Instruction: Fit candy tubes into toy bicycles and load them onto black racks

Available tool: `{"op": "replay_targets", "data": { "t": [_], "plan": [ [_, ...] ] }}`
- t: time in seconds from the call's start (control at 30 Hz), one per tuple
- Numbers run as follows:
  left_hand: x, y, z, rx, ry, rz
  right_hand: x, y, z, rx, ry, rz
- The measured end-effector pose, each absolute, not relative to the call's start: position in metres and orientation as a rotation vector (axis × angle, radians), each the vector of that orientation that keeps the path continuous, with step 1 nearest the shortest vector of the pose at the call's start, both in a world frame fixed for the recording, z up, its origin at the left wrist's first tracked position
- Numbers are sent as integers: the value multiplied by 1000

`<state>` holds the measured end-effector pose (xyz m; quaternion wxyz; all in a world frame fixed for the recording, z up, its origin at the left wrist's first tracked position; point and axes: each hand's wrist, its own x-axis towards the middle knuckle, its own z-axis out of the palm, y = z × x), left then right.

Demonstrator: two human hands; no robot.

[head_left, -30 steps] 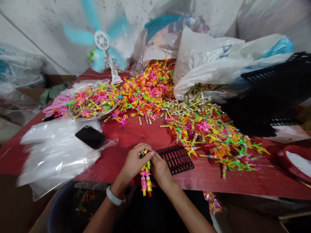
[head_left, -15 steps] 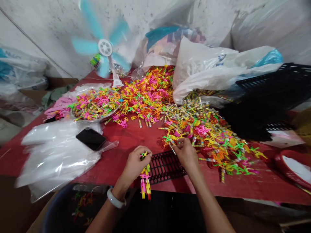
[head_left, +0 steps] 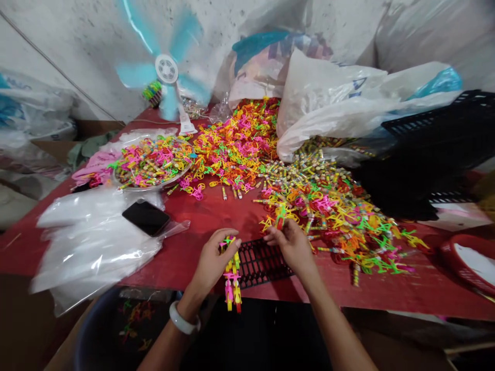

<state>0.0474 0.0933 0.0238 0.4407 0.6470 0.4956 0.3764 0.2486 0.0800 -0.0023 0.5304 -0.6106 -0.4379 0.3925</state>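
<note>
My left hand [head_left: 216, 257] is closed around the left end of a black plastic rack [head_left: 263, 263], where colourful toy pieces [head_left: 232, 283] in pink, yellow and green sit in a column. The lower pieces stick out past the table's front edge. Over the rack's right end, my right hand [head_left: 290, 245] pinches a small red and green toy piece [head_left: 280, 221] between its fingertips. Just beyond that hand lies a big loose heap [head_left: 328, 201] of bright plastic pieces and patterned tubes. Part of the rack is hidden under my hands.
On the red table [head_left: 216, 208] are a phone [head_left: 146, 217] on clear plastic bags [head_left: 96, 242], a heaped tray [head_left: 154, 162] and a spinning fan [head_left: 167, 69]. White sacks [head_left: 328, 98] lie behind. Black racks [head_left: 444, 129] and a red basket [head_left: 469, 263] are at the right.
My right hand has come slightly left and now holds a red and green piece at its fingertips. My left hand has stayed at the rack's left end. The view has shifted slightly.
</note>
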Motion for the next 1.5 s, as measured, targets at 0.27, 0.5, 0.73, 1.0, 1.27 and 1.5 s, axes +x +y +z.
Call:
{"op": "replay_targets", "data": {
  "t": [0.27,0.5,0.73,1.0,1.27,1.5],
  "plan": [
    [48,94,29,1583,1216,887,192,55,-19,-1395,-1294,900],
    [43,96,24,1589,1225,842,185,61,-22,-1489,-1521,731],
    [46,106,30,1679,1142,801,169,58,-19,-1726,-1772,423],
    [51,105,22,1667,1170,900,235,67,-8,-2005,-1579,75],
    [51,113,27,1670,1161,903,248,60,-9,-1769,-1358,529],
    [39,83,33,1552,1330,1108,188,5,-15,-1303,-890,1281]
  ]
}}
